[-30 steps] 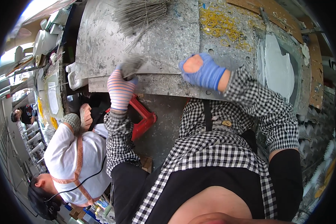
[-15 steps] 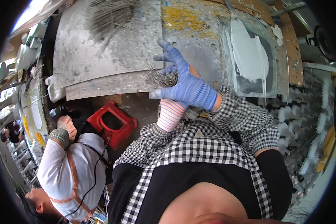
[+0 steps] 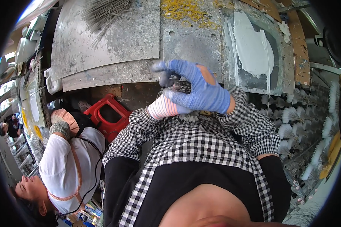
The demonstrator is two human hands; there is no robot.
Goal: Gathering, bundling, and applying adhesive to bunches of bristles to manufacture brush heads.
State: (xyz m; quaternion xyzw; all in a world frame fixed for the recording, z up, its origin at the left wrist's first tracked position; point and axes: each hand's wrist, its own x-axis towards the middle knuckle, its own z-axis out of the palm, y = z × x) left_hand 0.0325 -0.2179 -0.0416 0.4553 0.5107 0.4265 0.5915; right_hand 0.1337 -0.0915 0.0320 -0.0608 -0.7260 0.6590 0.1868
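Observation:
My left hand [image 3: 165,107], in a white glove with orange stripes, is closed around a bundle of thin grey strands [image 3: 182,86] in front of my checked apron. Pale, brush-like ends [image 3: 189,116] stick out below it, near my body. My right hand [image 3: 199,85], in a blue striped glove, overlaps the left, and its fingers curl around the bundle's far end. Much of the bundle is hidden under the gloves. On the table lies a loose pile of similar grey strands [image 3: 104,15]. Yellow rubber bands [image 3: 185,11] are scattered to its right.
White paste [image 3: 252,45] is spread over a dark board at the table's right. Fan-shaped pale bundles [image 3: 295,113] hang on racks beyond. To my left are a red plastic stool [image 3: 108,117], a white jug [image 3: 53,82] and a seated person in white [image 3: 72,166].
My right hand has gone from spread fingers to fingers curled around the bundle's far end. My left hand has shifted slightly left and turned, and the view has moved a little.

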